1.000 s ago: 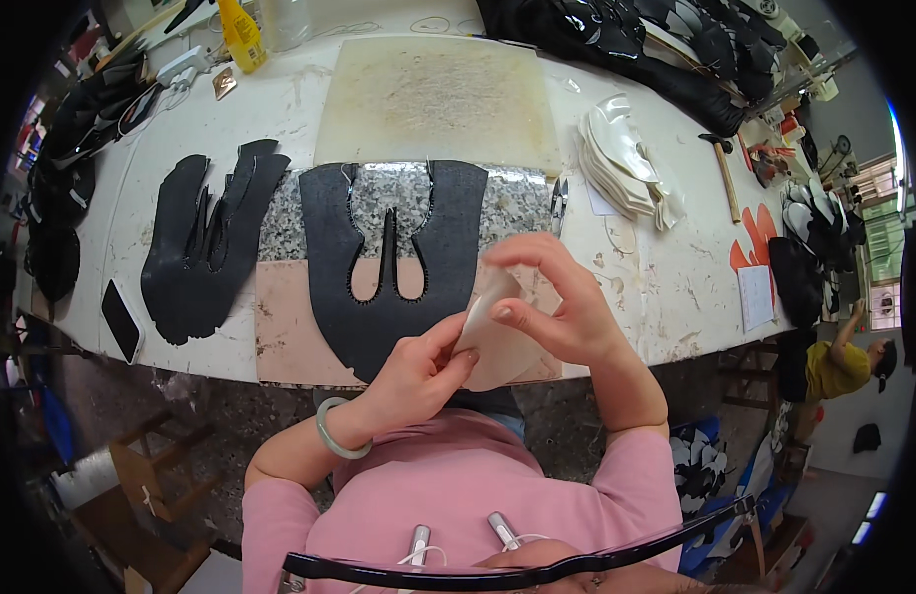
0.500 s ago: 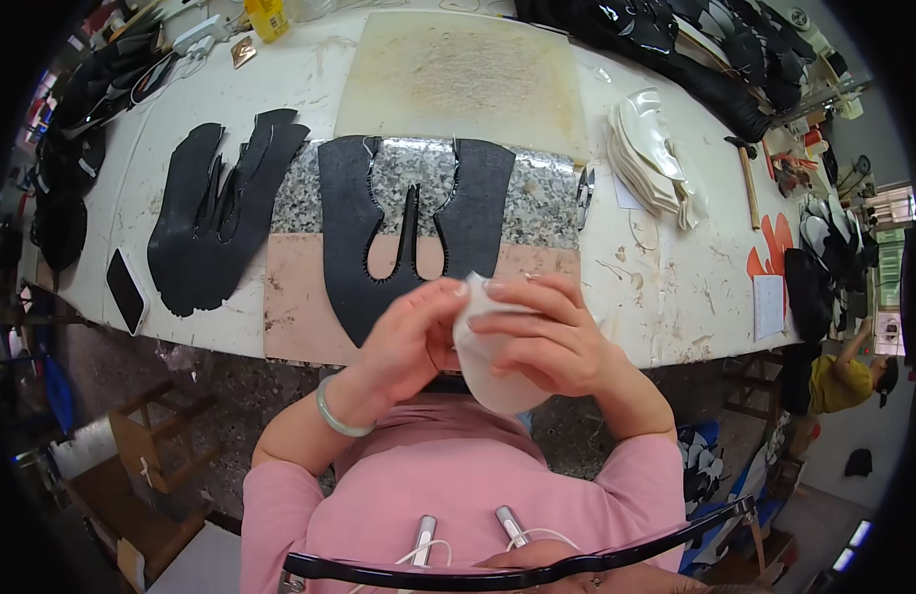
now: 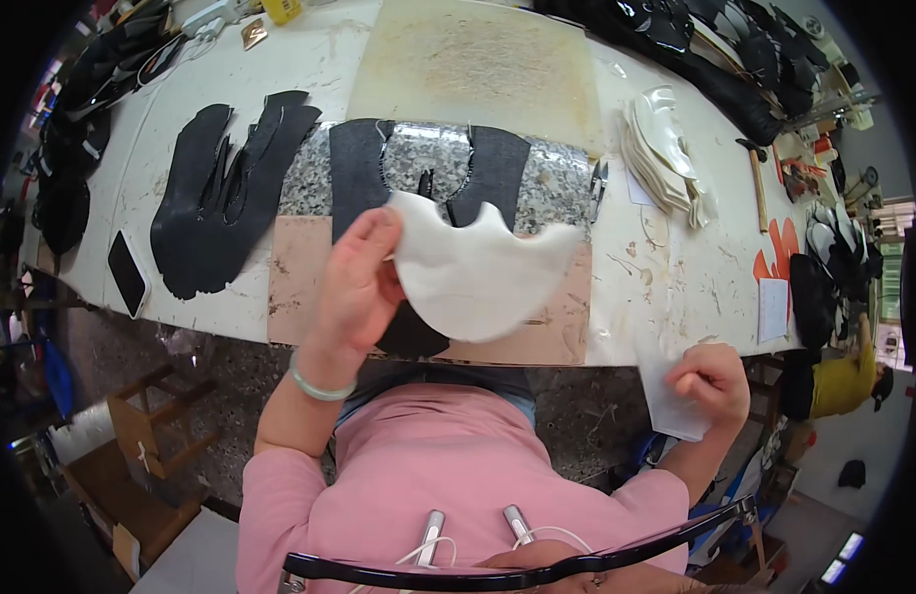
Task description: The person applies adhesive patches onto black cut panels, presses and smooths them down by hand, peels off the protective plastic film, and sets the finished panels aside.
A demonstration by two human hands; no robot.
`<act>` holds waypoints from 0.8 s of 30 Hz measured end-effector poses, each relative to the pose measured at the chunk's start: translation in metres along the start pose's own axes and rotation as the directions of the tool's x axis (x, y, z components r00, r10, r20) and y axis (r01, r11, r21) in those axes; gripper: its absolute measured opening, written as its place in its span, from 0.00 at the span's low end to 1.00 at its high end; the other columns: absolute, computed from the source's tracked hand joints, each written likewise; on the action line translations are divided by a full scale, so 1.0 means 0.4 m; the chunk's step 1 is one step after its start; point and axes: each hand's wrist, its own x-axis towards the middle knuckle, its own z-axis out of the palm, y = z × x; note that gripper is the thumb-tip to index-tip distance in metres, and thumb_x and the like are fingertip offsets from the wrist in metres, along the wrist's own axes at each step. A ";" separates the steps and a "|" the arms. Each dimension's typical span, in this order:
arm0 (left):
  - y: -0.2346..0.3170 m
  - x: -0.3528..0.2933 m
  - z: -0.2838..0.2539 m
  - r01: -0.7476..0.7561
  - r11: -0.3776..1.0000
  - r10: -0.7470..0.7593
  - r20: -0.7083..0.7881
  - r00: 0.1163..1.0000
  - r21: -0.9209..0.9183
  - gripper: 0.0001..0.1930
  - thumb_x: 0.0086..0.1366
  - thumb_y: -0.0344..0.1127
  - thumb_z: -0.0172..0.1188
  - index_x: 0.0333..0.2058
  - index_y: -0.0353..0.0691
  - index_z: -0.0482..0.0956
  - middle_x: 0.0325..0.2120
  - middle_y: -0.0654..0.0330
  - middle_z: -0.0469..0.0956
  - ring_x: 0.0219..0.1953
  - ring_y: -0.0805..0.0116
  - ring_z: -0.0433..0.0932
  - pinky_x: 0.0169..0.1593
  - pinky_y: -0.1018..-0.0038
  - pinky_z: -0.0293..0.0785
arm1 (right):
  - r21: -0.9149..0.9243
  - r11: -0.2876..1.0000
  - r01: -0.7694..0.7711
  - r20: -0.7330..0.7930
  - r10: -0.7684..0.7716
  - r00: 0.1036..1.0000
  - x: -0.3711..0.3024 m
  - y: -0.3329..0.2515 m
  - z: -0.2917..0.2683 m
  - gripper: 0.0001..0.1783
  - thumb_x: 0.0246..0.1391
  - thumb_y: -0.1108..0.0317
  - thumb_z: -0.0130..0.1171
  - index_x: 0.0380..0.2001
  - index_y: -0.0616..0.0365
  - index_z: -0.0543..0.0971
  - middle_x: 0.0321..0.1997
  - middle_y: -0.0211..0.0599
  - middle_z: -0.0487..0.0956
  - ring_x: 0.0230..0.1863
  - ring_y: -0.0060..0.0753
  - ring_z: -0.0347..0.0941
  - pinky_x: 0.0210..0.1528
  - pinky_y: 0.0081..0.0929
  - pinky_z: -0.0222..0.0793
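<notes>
My left hand [image 3: 354,272] pinches the left corner of a white, curved piece [image 3: 478,277] with a scalloped upper edge, held up over the work. Off the table's front edge at the right, my right hand [image 3: 713,381] grips a thin, pale, translucent sheet [image 3: 674,411], blurred by motion. Beneath the white piece lies a black shoe-upper piece [image 3: 359,158] with a cut-out middle, largely hidden by it. It rests across a speckled stone slab [image 3: 557,188] and a pinkish board [image 3: 299,287]. A second black upper piece [image 3: 195,223] lies to the left.
A stack of white pieces [image 3: 656,163] lies to the right, near snips [image 3: 598,188] and a hammer [image 3: 758,193]. At the left edge is a phone [image 3: 128,274]; at the back, a pale cutting mat [image 3: 473,59]. A person in yellow [image 3: 839,386] is at the far right.
My hands have come apart. The right has swung far right with the thin sheet, separated from the white piece, which the left now holds spread out over the black upper.
</notes>
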 end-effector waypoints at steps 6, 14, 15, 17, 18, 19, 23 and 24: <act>-0.049 -0.043 0.055 -0.170 0.985 0.171 0.040 0.984 -0.025 0.11 0.70 0.35 0.53 0.47 0.35 0.70 0.39 0.56 0.79 0.39 0.68 0.82 0.36 0.72 0.84 | -0.481 0.769 0.421 -0.246 -0.580 0.776 0.115 -0.066 0.188 0.38 0.31 0.42 0.71 0.46 0.55 0.80 0.58 0.48 0.72 0.58 0.53 0.66 0.60 0.45 0.60; -0.065 -0.112 0.123 -0.349 0.919 0.275 0.337 0.900 0.183 0.15 0.65 0.21 0.56 0.51 0.27 0.73 0.53 0.47 0.74 0.50 0.71 0.75 0.52 0.74 0.75 | -0.259 0.672 0.694 -0.409 -0.727 0.551 0.264 -0.173 0.379 0.35 0.36 0.81 0.70 0.53 0.65 0.72 0.56 0.54 0.72 0.51 0.51 0.74 0.48 0.37 0.73; -0.050 -0.118 0.131 -0.278 0.934 0.216 0.264 0.940 0.227 0.14 0.63 0.22 0.58 0.49 0.30 0.77 0.52 0.50 0.76 0.52 0.64 0.74 0.54 0.70 0.73 | -0.307 0.652 0.693 -0.425 -0.745 0.514 0.268 -0.169 0.384 0.33 0.38 0.82 0.69 0.52 0.65 0.73 0.55 0.54 0.73 0.50 0.52 0.75 0.48 0.36 0.74; -0.041 -0.091 0.110 -0.514 0.745 0.337 0.426 0.840 0.425 0.14 0.61 0.24 0.61 0.47 0.32 0.78 0.50 0.51 0.77 0.54 0.59 0.74 0.55 0.67 0.72 | -0.354 0.632 0.689 -0.434 -0.764 0.477 0.271 -0.162 0.389 0.31 0.39 0.82 0.68 0.51 0.66 0.74 0.53 0.54 0.73 0.50 0.52 0.75 0.48 0.35 0.74; -0.039 -0.083 0.102 -0.707 0.461 0.380 0.601 0.703 0.536 0.14 0.59 0.27 0.64 0.45 0.34 0.80 0.49 0.52 0.78 0.55 0.55 0.73 0.56 0.65 0.70 | -0.325 0.662 0.675 -0.473 -0.732 0.490 0.267 -0.157 0.386 0.27 0.42 0.82 0.67 0.49 0.66 0.75 0.51 0.53 0.75 0.49 0.49 0.75 0.49 0.33 0.73; -0.044 -0.090 0.102 -0.717 0.426 0.409 0.590 0.697 0.552 0.14 0.55 0.32 0.68 0.41 0.37 0.81 0.46 0.54 0.80 0.54 0.50 0.72 0.56 0.62 0.67 | -0.295 0.691 0.660 -0.511 -0.698 0.502 0.264 -0.154 0.384 0.23 0.45 0.83 0.65 0.48 0.67 0.76 0.49 0.52 0.76 0.48 0.46 0.76 0.49 0.31 0.72; -0.054 -0.082 0.099 -0.658 -0.043 0.724 0.477 0.498 0.752 0.32 0.53 0.31 0.71 0.56 0.36 0.67 0.52 0.53 0.62 0.52 0.60 0.68 0.55 0.64 0.67 | 0.406 0.638 0.654 -0.700 -0.243 0.671 0.253 -0.151 0.369 0.15 0.54 0.83 0.59 0.46 0.68 0.75 0.46 0.41 0.78 0.47 0.30 0.75 0.49 0.25 0.70; -0.053 -0.074 0.089 -0.660 -0.041 0.725 0.477 0.497 0.751 0.32 0.53 0.31 0.71 0.56 0.36 0.67 0.52 0.53 0.62 0.52 0.60 0.68 0.55 0.64 0.67 | 0.403 0.640 0.654 -0.701 -0.243 0.670 0.255 -0.145 0.367 0.15 0.54 0.83 0.59 0.46 0.68 0.75 0.46 0.41 0.78 0.47 0.30 0.75 0.49 0.25 0.70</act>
